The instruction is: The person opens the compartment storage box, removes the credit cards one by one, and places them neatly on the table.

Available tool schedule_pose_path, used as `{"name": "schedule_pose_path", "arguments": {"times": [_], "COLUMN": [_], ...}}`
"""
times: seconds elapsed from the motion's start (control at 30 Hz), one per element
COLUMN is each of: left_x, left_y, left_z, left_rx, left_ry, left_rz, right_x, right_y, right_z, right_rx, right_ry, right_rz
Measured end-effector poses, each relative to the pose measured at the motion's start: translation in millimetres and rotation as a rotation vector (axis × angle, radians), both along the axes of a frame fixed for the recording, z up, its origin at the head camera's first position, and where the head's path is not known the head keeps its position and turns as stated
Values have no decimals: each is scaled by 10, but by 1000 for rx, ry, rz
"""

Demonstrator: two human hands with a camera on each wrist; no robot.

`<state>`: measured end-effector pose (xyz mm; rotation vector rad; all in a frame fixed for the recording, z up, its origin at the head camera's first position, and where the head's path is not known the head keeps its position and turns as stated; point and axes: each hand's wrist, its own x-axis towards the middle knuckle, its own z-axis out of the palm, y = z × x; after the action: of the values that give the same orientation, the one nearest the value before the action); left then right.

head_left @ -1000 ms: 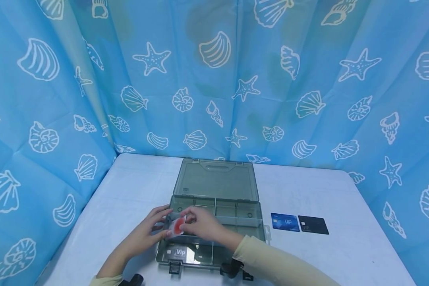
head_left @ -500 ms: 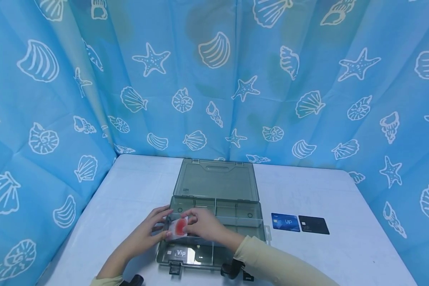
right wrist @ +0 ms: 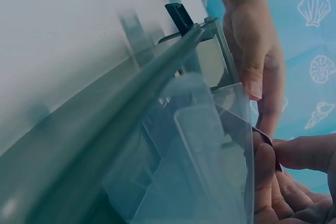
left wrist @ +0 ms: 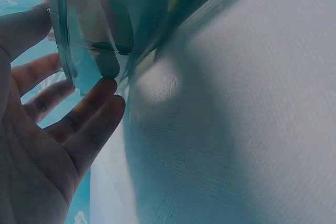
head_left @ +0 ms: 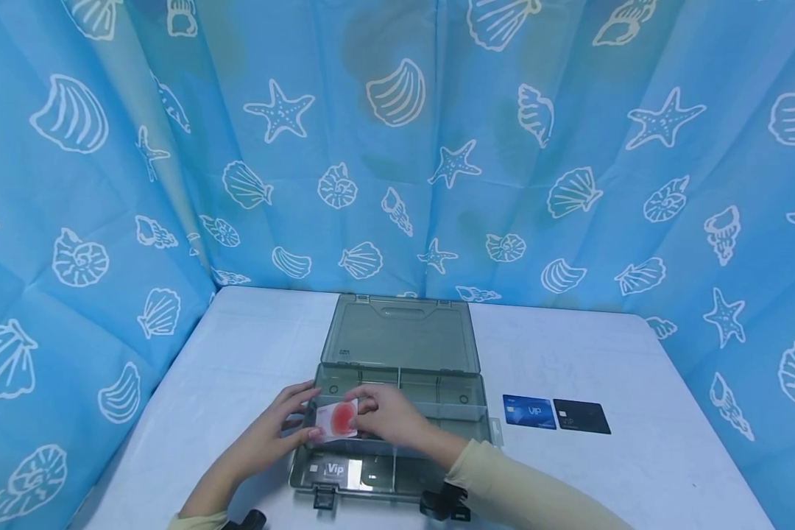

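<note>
My right hand (head_left: 394, 419) pinches a white card with a red round print (head_left: 338, 420) over the middle left compartment of a translucent grey-green divided box (head_left: 404, 338). Seen from the right wrist, the card (right wrist: 269, 142) shows as a thin edge between thumb and fingers. The left hand (head_left: 274, 427) lies at the box's left side, its thumb by the card's lower left corner. In the left wrist view the left fingers (left wrist: 86, 124) stretch out along the box's outer wall. A card marked Vip (head_left: 335, 469) lies in the front left compartment.
Right of the box, a blue VIP card (head_left: 529, 412) and a black VIP card (head_left: 581, 417) lie side by side on the white table (head_left: 252, 324). The box's lid stands back, hinged open. A blue shell-print curtain (head_left: 397, 184) surrounds the table.
The right hand has drawn the card slightly to the right, and more of its red and white face shows. The left hand and the box have stayed in place.
</note>
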<state>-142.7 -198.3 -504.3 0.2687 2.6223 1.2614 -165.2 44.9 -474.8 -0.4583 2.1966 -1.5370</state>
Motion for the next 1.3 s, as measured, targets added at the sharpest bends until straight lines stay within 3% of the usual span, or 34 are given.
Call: {"name": "schedule_pose_path", "arguments": {"times": [0.57,1.3], "left_x": [17,20], "left_y": [-18,6], "left_z": [2,-6], "left_rx": [-3,7], "left_ry": [5,16], "left_rz": [-1,-5], "right_x": [56,177], "right_y": [363,856], "right_z": [-19,50], "right_rx": [-114,-67], "right_ry": [-28,-28], "right_rz": [-16,-89]}}
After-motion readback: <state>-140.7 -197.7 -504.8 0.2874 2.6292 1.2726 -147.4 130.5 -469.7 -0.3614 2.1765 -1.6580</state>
